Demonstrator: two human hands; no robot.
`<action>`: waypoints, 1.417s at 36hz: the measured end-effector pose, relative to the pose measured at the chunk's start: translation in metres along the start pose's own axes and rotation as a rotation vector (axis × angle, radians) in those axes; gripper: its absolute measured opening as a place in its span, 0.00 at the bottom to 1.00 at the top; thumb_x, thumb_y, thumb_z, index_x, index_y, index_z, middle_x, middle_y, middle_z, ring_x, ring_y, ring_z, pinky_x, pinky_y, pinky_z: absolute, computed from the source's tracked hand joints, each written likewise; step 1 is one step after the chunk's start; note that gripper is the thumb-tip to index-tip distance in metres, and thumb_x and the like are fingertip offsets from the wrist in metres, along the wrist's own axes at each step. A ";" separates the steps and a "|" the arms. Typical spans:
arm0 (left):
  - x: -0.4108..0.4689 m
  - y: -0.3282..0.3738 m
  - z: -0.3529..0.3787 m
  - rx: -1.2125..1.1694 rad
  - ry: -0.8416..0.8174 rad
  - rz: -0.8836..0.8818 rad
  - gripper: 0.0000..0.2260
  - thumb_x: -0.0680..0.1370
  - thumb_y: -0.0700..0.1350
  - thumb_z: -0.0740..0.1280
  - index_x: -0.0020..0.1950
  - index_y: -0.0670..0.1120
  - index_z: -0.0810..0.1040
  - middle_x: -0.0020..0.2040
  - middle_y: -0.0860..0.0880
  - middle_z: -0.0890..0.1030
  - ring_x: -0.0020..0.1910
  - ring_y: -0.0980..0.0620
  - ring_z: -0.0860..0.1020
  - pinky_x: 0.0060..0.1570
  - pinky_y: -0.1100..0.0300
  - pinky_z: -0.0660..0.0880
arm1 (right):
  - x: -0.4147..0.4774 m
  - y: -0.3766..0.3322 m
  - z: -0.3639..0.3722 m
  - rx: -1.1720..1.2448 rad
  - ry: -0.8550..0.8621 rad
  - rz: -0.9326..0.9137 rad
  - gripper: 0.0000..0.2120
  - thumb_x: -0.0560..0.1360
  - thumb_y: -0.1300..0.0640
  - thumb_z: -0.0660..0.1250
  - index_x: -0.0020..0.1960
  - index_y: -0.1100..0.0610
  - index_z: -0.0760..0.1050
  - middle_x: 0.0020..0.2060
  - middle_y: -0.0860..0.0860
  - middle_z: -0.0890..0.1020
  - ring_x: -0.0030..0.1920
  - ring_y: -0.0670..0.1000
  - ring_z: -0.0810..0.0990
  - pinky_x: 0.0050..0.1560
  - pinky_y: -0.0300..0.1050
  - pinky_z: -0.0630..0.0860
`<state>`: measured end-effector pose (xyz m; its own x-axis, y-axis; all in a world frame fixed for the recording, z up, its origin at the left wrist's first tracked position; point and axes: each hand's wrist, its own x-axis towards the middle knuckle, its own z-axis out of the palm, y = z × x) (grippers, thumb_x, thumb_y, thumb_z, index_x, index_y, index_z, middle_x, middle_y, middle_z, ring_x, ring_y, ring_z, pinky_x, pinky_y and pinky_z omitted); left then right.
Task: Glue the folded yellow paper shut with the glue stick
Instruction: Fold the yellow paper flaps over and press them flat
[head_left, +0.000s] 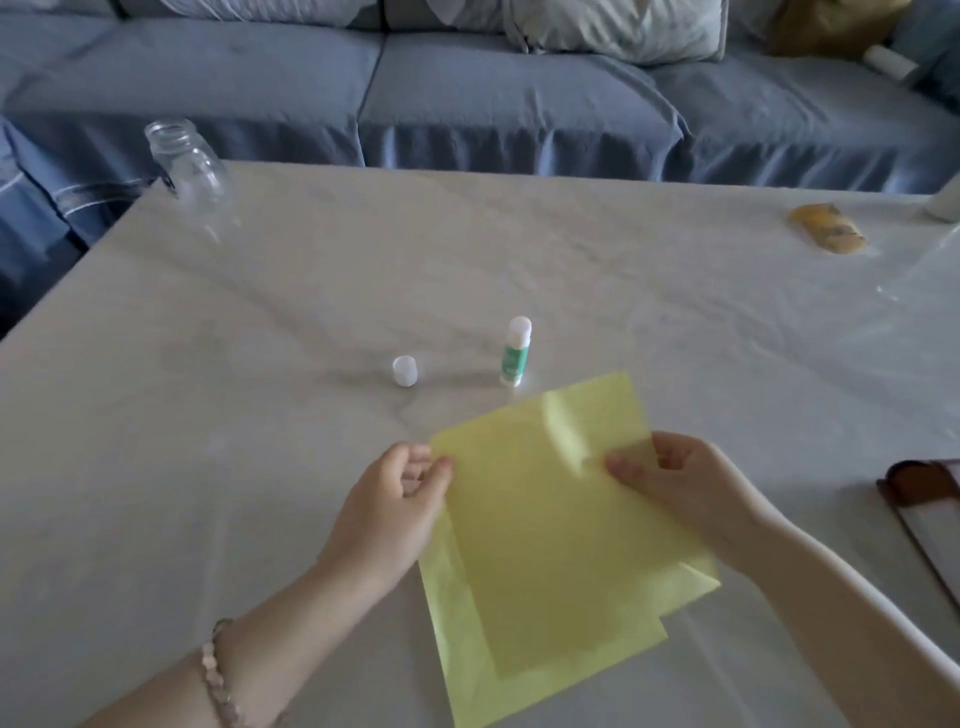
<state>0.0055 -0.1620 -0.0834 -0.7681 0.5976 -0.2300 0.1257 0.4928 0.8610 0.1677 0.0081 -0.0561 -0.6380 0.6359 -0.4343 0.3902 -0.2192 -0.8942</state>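
Note:
The folded yellow paper (540, 540) is held a little above the white table, its layers partly spread apart. My left hand (400, 499) pinches its upper left edge. On the upper right edge, my right hand (670, 483) pinches a layer between thumb and fingers. Just beyond the paper, the glue stick (516, 352) stands upright and uncapped, white with a green label. Its white cap (404, 371) sits on the table to the left of it.
The white table (260, 415) carries a clear glass jar (187, 166) at the far left corner and a yellow wrapped item (826, 228) at the far right. A brown-edged object (924, 509) lies at the right edge. Behind the table stands a blue sofa (493, 98).

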 end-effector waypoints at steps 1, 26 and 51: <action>0.000 -0.006 -0.003 0.062 0.049 -0.006 0.09 0.78 0.47 0.63 0.54 0.44 0.75 0.50 0.50 0.79 0.46 0.53 0.77 0.45 0.61 0.69 | -0.002 0.004 0.002 0.010 0.000 0.016 0.04 0.67 0.59 0.70 0.41 0.60 0.80 0.28 0.51 0.84 0.26 0.48 0.81 0.25 0.39 0.76; 0.001 -0.036 0.024 0.163 -0.050 0.289 0.16 0.71 0.30 0.67 0.56 0.43 0.76 0.49 0.49 0.77 0.43 0.57 0.77 0.44 0.68 0.75 | -0.040 0.053 -0.005 0.031 0.211 0.135 0.03 0.68 0.60 0.70 0.38 0.59 0.80 0.28 0.52 0.84 0.26 0.50 0.81 0.23 0.39 0.76; -0.021 -0.056 0.026 0.405 0.045 0.451 0.18 0.73 0.50 0.56 0.55 0.45 0.79 0.58 0.47 0.78 0.59 0.53 0.66 0.56 0.62 0.59 | -0.038 0.058 0.006 -0.114 0.274 0.060 0.02 0.69 0.60 0.71 0.37 0.55 0.81 0.28 0.48 0.84 0.27 0.48 0.81 0.28 0.42 0.78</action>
<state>0.0310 -0.1863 -0.1388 -0.6081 0.7807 0.1443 0.6670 0.4038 0.6262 0.2108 -0.0339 -0.0924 -0.4148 0.8036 -0.4268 0.5037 -0.1879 -0.8432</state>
